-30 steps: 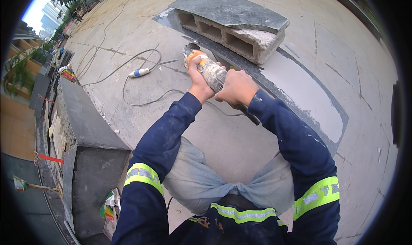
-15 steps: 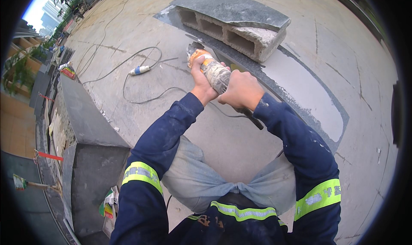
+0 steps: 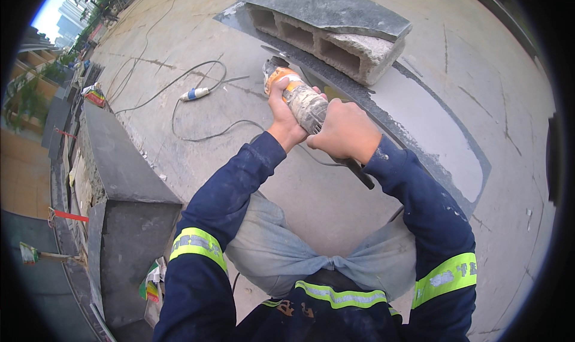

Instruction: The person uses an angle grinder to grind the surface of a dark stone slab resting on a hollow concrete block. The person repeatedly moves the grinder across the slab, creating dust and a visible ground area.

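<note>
A dust-caked orange and grey angle grinder (image 3: 305,104) is held between my two hands, tilted with its head away from me. My left hand (image 3: 285,117) wraps round the body from the left, just behind the orange part. My right hand (image 3: 349,129) closes round the rear end; its grip covers that part of the tool. Beyond the grinder lies a dark grey stone slab (image 3: 413,139) with a pale coating on its face. The grinder's head is beside the slab's near edge; whether they touch I cannot tell. A dark bar (image 3: 361,177) sticks out below my right hand.
A hollow concrete block (image 3: 365,64) rests on the slab, with a broken grey stone sheet (image 3: 326,9) on top. A cable with a blue and white connector (image 3: 195,94) loops over the concrete floor. At left stands a dark stone-clad ledge (image 3: 135,240) with a torn bag (image 3: 154,280) beside it.
My right hand and the grinder's rear end have shifted slightly to the right. My left hand keeps its hold and has hardly moved. The whole view has shifted a little.
</note>
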### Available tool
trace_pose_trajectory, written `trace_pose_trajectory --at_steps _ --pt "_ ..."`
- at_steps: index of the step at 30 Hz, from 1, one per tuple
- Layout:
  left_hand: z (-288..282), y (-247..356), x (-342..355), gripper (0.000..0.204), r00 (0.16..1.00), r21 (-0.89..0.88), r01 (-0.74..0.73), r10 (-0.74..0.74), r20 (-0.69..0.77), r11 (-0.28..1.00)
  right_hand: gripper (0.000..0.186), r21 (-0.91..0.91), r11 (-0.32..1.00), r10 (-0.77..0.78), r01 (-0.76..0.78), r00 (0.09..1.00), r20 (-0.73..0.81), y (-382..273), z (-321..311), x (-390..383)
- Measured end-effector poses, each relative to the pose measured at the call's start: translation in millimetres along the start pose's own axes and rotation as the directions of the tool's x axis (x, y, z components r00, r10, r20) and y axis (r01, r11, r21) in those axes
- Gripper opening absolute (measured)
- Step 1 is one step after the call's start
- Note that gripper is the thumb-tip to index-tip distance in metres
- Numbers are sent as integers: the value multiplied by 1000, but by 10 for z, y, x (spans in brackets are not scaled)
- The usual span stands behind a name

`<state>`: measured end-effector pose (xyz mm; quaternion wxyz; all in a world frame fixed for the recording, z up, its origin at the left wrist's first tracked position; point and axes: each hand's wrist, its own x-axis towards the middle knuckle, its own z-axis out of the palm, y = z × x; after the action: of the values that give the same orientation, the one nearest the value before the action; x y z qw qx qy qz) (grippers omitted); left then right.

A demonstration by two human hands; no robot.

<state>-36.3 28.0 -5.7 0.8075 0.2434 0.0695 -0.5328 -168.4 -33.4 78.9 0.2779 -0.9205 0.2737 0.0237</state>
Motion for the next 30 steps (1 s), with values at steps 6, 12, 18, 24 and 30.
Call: trace_pose_trajectory --at_steps 6,12,18,24,30 --pt "1 16 9 55 1000 10 -10 10 -15 1000 64 111 992 41 -60 985 168 62 -78 104" --pt "8 34 46 57 998 46 -57 58 -17 997 63 109 990 58 -86 970 236 31 -121 178" --pt "-45 105 131 58 997 34 -72 72 1 997 63 98 993 49 -71 977 207 32 -64 292" --pt "-53 158 207 56 993 52 -107 109 -37 993 62 78 996 35 -51 980 196 40 -18 415" --pt "-112 282 343 57 990 54 -124 127 -56 991 62 121 992 17 -39 983 182 22 44 569"
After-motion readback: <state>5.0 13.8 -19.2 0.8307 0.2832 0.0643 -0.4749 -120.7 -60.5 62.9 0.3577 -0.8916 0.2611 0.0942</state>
